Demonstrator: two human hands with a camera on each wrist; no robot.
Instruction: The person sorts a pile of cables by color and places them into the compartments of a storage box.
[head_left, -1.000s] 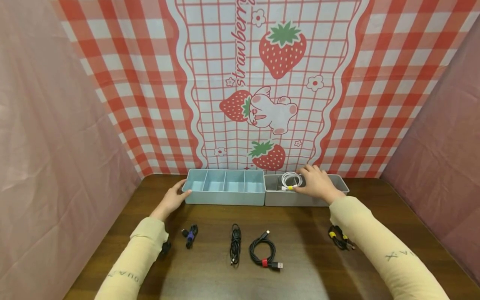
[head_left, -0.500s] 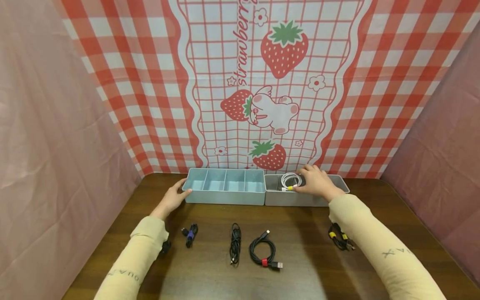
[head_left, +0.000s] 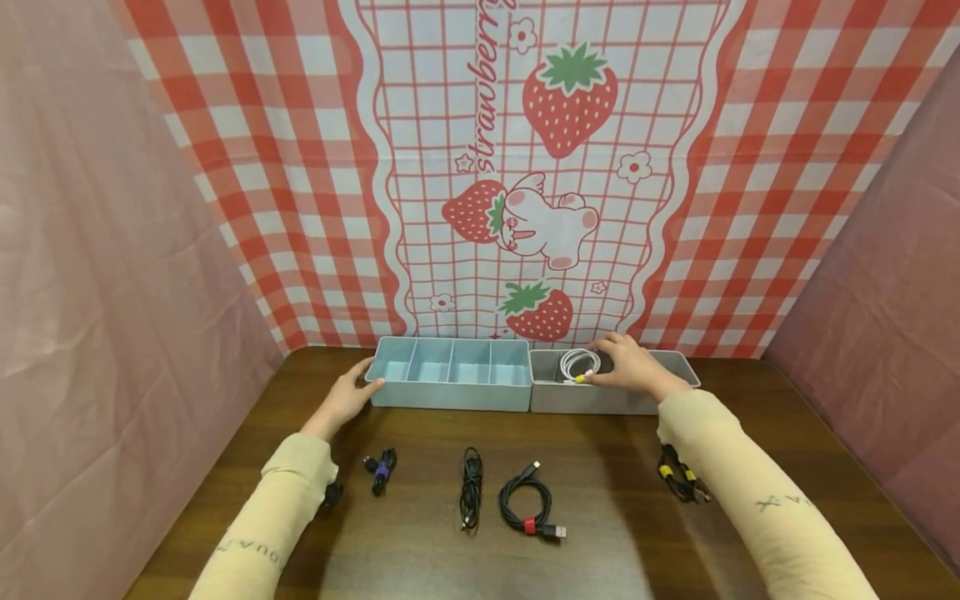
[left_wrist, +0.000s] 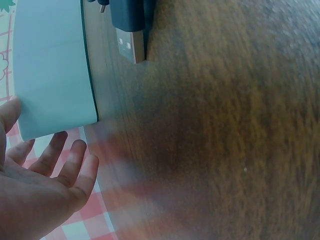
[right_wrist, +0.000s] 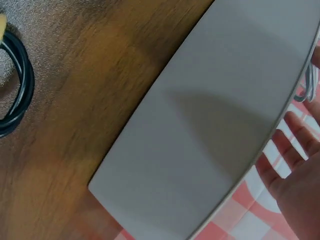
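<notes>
here the white cable (head_left: 565,365) is pinched in the right hand (head_left: 632,367), well apart from the spread left hand (head_left: 347,398).

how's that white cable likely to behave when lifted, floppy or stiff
The white cable looks bendy but should probably keep its round coil, since a yellow band seems to bind its lower edge. It is likely light, judging by its few thin loops. With the right hand at one side of it, the opposite side may sag a little.

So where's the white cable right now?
In the head view, the white cable is held by the right hand at the gray box, just right of the blue box.
</notes>
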